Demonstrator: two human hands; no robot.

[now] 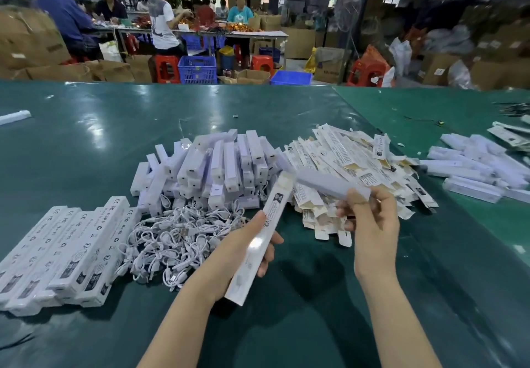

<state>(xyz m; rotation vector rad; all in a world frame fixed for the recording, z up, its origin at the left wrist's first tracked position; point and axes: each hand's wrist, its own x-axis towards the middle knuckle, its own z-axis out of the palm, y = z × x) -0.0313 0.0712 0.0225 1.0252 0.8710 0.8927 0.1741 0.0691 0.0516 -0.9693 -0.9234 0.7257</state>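
My left hand [243, 255] grips a long white printed carton [262, 235] around its middle, tilted with its open top end pointing away from me. My right hand [370, 221] pinches one end of a pale light bar [329, 182], whose far end meets the carton's open mouth. Both are held above the green table [86, 143]. Behind them lies a heap of bare white light bars [218, 163], a tangle of white cables [175, 241] and a pile of flat unfolded cartons [352, 163].
Closed printed cartons [63, 253] lie in a row at the left. More white bars [476, 166] are heaped at the right edge. A single bar [14, 117] lies far left. Beyond the table, people sit at another bench among blue crates, red stools and cardboard boxes.
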